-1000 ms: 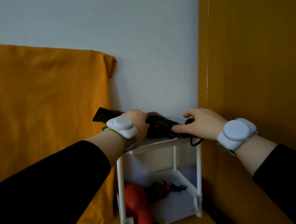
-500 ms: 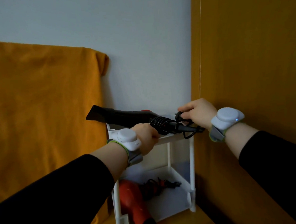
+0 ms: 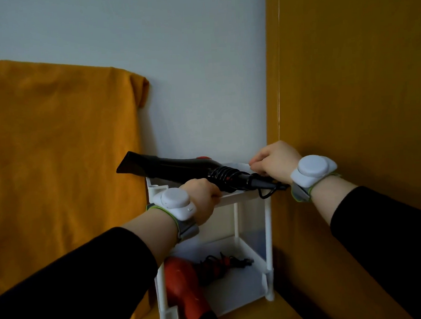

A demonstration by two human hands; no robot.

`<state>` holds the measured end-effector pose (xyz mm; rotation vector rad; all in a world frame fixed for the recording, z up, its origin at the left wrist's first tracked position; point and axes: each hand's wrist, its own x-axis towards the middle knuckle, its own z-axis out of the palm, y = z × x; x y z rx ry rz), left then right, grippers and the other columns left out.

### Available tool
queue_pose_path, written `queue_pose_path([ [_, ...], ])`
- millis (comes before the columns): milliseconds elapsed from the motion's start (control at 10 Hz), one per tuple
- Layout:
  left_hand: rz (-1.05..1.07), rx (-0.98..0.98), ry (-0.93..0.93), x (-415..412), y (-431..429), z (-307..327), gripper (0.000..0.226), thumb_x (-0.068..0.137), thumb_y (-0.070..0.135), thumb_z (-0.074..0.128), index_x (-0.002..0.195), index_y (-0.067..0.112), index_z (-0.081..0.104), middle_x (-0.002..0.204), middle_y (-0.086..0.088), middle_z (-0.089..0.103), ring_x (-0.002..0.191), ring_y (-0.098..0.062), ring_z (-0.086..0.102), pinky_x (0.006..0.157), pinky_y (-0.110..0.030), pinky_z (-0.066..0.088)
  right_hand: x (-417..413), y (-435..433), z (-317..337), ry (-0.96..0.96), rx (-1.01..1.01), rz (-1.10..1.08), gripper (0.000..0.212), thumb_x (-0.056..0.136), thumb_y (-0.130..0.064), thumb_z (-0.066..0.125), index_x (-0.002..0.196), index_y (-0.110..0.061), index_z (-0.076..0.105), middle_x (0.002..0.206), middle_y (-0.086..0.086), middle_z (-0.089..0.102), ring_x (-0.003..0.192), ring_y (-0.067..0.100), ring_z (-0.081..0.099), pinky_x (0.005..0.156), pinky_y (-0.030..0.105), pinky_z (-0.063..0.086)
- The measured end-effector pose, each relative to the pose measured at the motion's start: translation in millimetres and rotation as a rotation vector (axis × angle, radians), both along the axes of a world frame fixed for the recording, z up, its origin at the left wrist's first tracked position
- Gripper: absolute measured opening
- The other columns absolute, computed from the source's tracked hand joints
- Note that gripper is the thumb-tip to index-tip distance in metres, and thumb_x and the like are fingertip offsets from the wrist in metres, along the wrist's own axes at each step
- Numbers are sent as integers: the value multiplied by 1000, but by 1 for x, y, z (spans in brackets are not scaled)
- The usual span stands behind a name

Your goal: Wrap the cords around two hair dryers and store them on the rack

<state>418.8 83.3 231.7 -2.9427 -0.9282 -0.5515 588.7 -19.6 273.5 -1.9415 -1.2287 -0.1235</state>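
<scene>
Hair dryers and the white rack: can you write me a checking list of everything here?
Surface: white plastic two-shelf rack.
Job's things: black hair dryer on the top shelf, nozzle overhanging left; red hair dryer on the bottom shelf.
Clutter: nothing seen.
Grippers: left hand at the top shelf's front edge; right hand at the black dryer's handle end.
Cables: black cord coiled around the handle.
Surroundings: orange cloth, pale wall, orange panel.

Mustard cloth (image 3: pixel 56 149) left, pale wall (image 3: pixel 173 50), glossy ochre panel (image 3: pixel 359 76) right.
</scene>
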Motion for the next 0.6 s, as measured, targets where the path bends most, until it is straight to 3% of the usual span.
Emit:
queue_pose_path([
  [200, 16, 4, -5, -10, -5, 3, 32, 98, 23, 49, 127, 26, 62, 125, -4, 63, 115, -24, 58, 100, -36, 46, -28, -11, -4, -182, 39, 43, 12, 83, -19, 66, 86, -22, 76, 88, -8, 72, 82, 8, 63, 67, 18, 43],
  [400, 18, 20, -118, -36, -18, 4, 30, 98, 23, 51, 124, 26, 64, 123, 0, 66, 114, -20, 60, 100, -36, 46, -67, -22, -19, -212, 155, 131, 12, 81, -23, 68, 88, -26, 77, 91, -10, 74, 85, 7, 63, 76, 20, 46],
  [500, 14, -10, -231, -60, -27, 4, 25, 94, 24, 58, 116, 24, 70, 116, 2, 70, 108, -17, 63, 97, -33, 48, -88, -25, -29, -163, 181, 213, 11, 81, -22, 71, 88, -27, 77, 91, -12, 73, 84, 3, 63, 74, 12, 44],
  [600, 13, -90, -344, -87, -32, 5, 20, 92, 22, 63, 108, 21, 74, 98, 8, 70, 92, -8, 63, 83, -19, 45, -106, -27, -34, -54, 188, 299, 11, 79, -22, 73, 89, -26, 77, 90, -10, 74, 85, 3, 66, 84, 21, 50],
])
